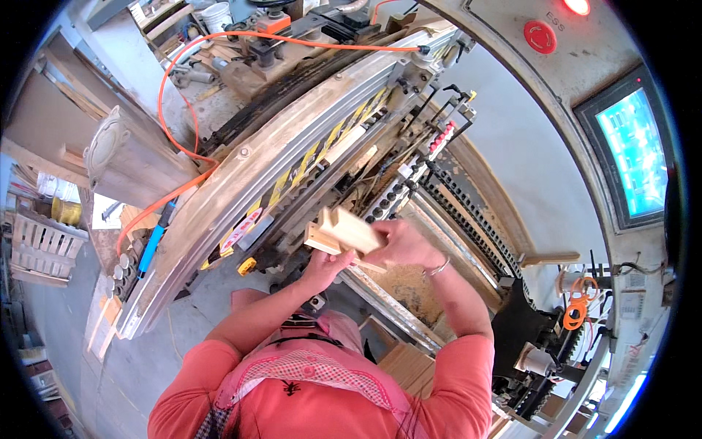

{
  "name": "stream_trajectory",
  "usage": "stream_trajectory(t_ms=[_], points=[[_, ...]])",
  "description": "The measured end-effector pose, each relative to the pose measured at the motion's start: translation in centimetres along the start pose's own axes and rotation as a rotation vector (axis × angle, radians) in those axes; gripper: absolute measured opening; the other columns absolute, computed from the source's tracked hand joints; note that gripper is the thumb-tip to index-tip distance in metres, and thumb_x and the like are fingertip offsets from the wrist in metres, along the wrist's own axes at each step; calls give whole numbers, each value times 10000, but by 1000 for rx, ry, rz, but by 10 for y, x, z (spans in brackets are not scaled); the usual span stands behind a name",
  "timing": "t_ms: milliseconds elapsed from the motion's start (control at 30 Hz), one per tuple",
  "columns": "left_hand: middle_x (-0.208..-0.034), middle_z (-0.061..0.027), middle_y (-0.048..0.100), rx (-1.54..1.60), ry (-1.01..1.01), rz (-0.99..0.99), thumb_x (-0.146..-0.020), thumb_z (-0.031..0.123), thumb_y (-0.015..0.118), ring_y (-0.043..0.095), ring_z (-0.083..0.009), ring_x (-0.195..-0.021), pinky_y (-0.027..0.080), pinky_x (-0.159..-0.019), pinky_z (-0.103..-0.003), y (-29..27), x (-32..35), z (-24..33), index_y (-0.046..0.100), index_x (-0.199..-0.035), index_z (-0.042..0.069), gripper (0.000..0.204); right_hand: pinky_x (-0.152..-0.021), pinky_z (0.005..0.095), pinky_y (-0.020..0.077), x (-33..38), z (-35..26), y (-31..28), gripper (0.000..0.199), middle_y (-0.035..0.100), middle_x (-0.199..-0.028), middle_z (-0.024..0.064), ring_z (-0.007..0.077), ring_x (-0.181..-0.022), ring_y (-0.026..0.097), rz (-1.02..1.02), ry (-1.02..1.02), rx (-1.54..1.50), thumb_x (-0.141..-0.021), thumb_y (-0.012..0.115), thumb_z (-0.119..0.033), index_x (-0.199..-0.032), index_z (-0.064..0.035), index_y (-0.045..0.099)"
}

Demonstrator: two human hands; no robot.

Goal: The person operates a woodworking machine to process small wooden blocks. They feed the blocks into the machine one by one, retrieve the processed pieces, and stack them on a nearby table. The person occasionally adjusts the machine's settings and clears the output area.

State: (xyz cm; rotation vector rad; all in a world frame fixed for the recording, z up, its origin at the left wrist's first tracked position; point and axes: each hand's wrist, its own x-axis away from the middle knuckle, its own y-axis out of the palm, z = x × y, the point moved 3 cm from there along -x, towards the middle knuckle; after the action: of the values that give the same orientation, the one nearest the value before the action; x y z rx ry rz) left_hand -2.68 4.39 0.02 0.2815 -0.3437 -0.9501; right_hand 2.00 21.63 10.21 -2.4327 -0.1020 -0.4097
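Note:
In front of my body, over the machine, I hold pale wooden pieces in both hands. My right hand is closed round the end of a thick wooden block with a notched far end. Just below and left of it, my left hand grips a narrower wooden strip with small dark holes near its end. The block and the strip lie close together, and I cannot tell whether they touch. A thin wooden end sticks out under my right fingers; which piece it belongs to is unclear.
A long metal rail with an orange hose and a blue air gun runs along the left. Chain tracks lie right of my hands. A control panel has a red stop button and lit screen. Orange-handled scissors hang at right.

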Motion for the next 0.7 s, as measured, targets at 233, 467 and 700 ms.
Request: stream_trajectory(t_ms=[233, 467, 700], points=[[-997, -89, 566, -120, 107, 122, -865, 61, 512, 544, -125, -851, 452, -733, -262, -22, 32, 0, 442, -1096, 28, 243, -618, 332, 528, -76, 55, -95, 355, 646, -701, 117, 242, -630, 640, 492, 246, 589, -617, 714, -298, -848, -36, 648], [-900, -70, 567, -225, 236, 142, -787, 69, 567, 539, -133, -826, 444, -736, -287, -21, 45, -3, 531, -960, 12, 186, -684, 392, 528, -141, 102, -104, 295, 648, -801, 157, 310, -767, 638, 462, 333, 723, -593, 703, -264, -780, -39, 666], [-934, -94, 567, -283, 207, 84, -791, 100, 563, 543, -158, -857, 447, -770, -315, -25, 42, -8, 478, -1019, 6, 260, -719, 375, 523, -157, 108, -96, 399, 653, -860, 150, 295, -818, 637, 416, 360, 707, -600, 729, -346, -857, -48, 660]])
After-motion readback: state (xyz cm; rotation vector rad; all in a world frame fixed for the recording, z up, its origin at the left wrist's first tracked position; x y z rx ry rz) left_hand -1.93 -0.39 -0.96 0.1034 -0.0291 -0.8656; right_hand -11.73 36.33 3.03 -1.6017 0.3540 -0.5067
